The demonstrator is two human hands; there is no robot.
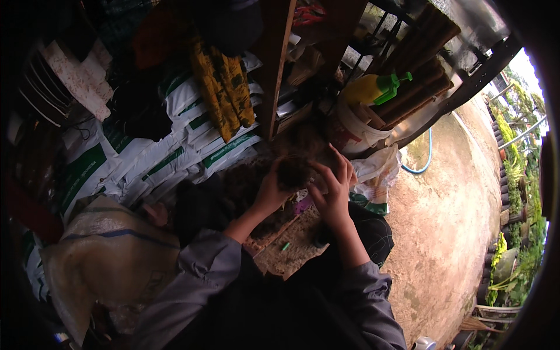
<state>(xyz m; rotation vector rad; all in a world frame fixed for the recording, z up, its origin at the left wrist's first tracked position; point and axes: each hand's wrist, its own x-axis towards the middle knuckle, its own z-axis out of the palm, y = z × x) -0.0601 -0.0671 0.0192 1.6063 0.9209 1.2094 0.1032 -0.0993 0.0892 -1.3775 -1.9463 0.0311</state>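
Both my hands are wrapped around a dark brown fibrous clump that looks like coconut husk or soil. My left hand cups it from the left and below. On the right side, my right hand presses against it with fingers spread over the top. Grey sleeves cover both forearms, which rise from the lower edge. More loose brown fibre lies just beyond the clump.
Stacked white and green sacks fill the left. A tan woven sack stands at lower left. A white bucket with a yellow spray bottle sits beyond my hands. Bare concrete ground and a blue hose lie right.
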